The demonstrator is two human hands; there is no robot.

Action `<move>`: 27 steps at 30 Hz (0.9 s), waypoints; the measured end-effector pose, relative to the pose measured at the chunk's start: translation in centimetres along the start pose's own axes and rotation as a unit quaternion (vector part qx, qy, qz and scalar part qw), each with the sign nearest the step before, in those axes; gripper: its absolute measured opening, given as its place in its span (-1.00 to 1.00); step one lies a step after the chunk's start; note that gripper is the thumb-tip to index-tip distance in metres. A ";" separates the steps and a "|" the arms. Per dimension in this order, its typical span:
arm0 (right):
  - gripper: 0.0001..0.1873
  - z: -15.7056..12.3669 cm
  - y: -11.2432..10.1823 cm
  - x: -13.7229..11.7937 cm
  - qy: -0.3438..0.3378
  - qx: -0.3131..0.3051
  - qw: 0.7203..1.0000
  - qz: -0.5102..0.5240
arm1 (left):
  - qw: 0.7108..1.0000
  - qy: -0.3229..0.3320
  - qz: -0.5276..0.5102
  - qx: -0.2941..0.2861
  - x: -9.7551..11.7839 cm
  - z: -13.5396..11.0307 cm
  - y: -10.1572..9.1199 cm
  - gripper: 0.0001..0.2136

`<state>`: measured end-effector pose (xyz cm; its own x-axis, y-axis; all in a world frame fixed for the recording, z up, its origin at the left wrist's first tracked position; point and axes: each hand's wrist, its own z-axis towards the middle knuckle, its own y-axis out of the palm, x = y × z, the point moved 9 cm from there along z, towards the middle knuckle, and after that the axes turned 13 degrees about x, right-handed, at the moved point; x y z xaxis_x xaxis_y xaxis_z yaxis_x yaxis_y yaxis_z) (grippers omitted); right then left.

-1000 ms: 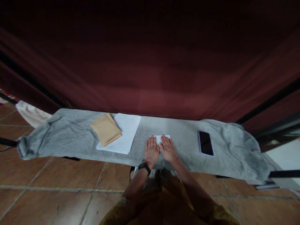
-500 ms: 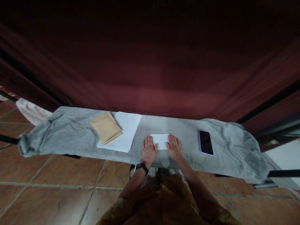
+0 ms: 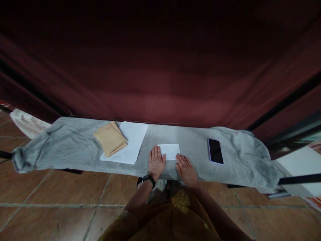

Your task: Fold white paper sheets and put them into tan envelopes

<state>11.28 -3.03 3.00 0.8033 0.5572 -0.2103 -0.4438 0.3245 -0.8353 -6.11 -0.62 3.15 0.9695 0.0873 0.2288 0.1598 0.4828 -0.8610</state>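
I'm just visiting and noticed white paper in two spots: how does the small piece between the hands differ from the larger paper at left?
Size: the small white paper is much smaller than the large white paper.
Cover: brown paper pieces lie over part of the large white paper, while the left hand and right hand are at the small white paper's edges.
Both are white and lie flat on the grey cloth.

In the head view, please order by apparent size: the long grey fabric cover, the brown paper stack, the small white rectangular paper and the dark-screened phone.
1. Long grey fabric cover
2. Brown paper stack
Unranked, below both: small white paper and dark-screened phone; they look alike.
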 end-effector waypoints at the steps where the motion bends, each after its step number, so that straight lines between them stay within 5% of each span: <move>1: -0.50 -0.2 -0.2 0.0 0.003 0.004 1.000 0.000 | 1.000 0.002 -0.007 0.006 0.4 0.1 -0.2 -0.41; 4: -0.50 -0.3 -0.3 0.0 0.011 0.007 1.000 0.002 | 0.996 0.062 -0.057 -0.009 3.8 0.3 -0.3 -0.46; 7: -0.50 -0.4 0.3 0.0 0.014 0.002 1.000 0.005 | 0.971 0.174 -0.132 -0.098 9.0 -0.4 1.0 -0.50; 10: -0.48 -0.7 0.8 0.2 0.017 -0.001 1.000 0.005 | 0.956 0.192 -0.149 -0.162 11.3 -0.8 2.5 -0.46; 27: -0.50 -0.1 0.0 0.0 0.030 0.039 0.999 0.012 | 0.967 0.212 -0.099 -0.104 8.3 2.7 5.3 -0.50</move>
<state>11.32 -3.10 2.99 0.8131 0.5198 -0.2622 -0.4915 0.3715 -0.7876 2.30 5.00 1.76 0.8977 -0.3757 0.2302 0.3418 0.2640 -0.9019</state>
